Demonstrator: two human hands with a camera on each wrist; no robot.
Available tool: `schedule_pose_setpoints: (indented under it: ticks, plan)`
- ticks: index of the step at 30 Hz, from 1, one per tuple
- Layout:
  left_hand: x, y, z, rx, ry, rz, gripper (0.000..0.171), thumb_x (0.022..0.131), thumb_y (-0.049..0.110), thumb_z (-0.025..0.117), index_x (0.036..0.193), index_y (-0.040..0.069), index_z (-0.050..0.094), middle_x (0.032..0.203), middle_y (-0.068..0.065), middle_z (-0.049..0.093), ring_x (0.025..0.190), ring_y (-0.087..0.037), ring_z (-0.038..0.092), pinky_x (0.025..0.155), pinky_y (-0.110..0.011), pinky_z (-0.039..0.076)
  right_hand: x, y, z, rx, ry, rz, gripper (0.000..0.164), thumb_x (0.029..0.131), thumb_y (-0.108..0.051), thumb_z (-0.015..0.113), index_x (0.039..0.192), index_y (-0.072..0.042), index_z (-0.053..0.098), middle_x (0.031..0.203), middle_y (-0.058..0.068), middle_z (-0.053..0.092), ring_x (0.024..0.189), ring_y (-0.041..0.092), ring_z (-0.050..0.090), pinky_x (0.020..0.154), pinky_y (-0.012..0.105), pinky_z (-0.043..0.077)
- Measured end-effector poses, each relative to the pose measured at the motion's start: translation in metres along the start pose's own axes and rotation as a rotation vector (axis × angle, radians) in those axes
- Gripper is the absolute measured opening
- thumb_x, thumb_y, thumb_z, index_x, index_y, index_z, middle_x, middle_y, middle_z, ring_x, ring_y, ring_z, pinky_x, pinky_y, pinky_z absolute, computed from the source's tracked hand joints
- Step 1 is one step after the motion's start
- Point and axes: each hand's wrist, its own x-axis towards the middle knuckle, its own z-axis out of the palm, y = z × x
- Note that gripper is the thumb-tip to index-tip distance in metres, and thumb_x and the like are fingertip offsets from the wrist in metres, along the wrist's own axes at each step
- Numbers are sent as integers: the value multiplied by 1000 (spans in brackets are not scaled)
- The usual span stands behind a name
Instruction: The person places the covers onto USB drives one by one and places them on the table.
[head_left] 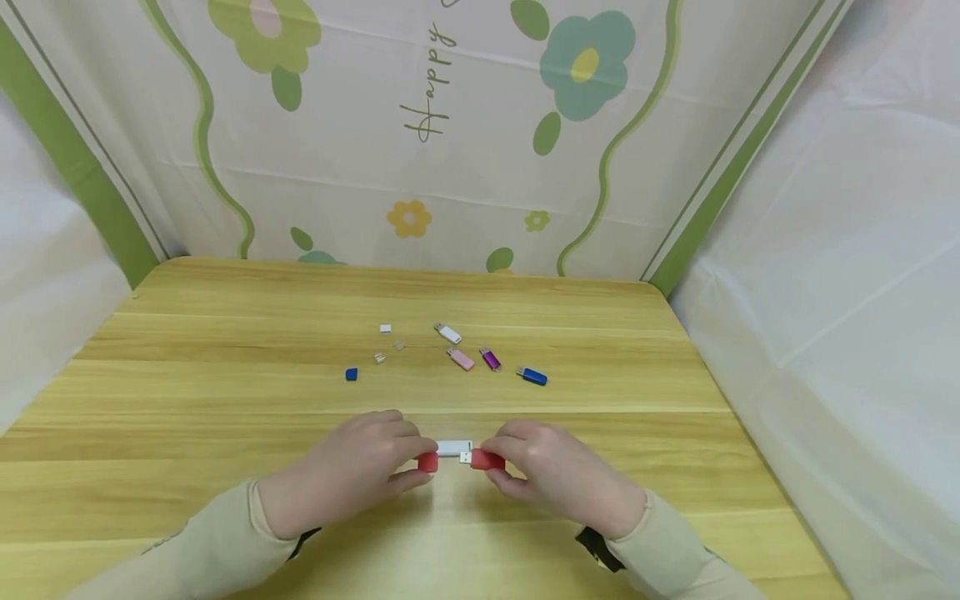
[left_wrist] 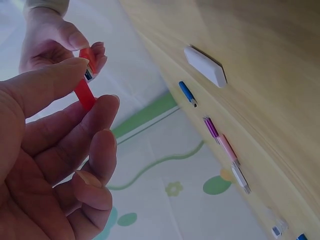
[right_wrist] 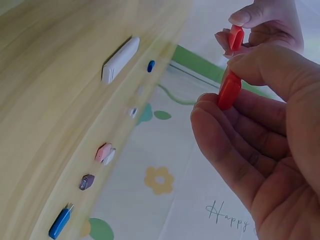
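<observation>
Between thumb and fingertips, my left hand (head_left: pixel 360 462) pinches a small red cap (head_left: pixel 427 462). My right hand (head_left: pixel 558 471) pinches the body of a red USB stick (head_left: pixel 489 459), its bare metal plug (head_left: pixel 466 457) pointing left toward the cap. A short gap separates plug and cap. Both pieces are held above the table, close to each other, as the left wrist view shows with the cap (left_wrist: pixel 85 94) in front. Just beyond the hands on the table lies a white rectangular stick-shaped piece (head_left: pixel 453 448), partly overlapped by the fingers in the head view.
Farther back on the wooden table (head_left: pixel 225 350) lie uncapped USB sticks: white (head_left: pixel 448 333), pink (head_left: pixel 461 359), purple (head_left: pixel 491 359) and blue (head_left: pixel 533 377). To their left are loose caps, among them a blue cap (head_left: pixel 351 374) and a white cap (head_left: pixel 386 328). A flowered curtain (head_left: pixel 480 167) hangs behind.
</observation>
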Motion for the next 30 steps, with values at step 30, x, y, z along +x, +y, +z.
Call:
schedule_pose_setpoints:
  ticks: [30]
  plan:
    - [3,3,4,9,9,23,17,81,24,84,86,15,71,77,10,63,68,-6,48,61,-17,43,9,-8,0,10,-9,-28,13,83,-12,80,92,-10,72,83,-7,63,67,1,48,62,5,40]
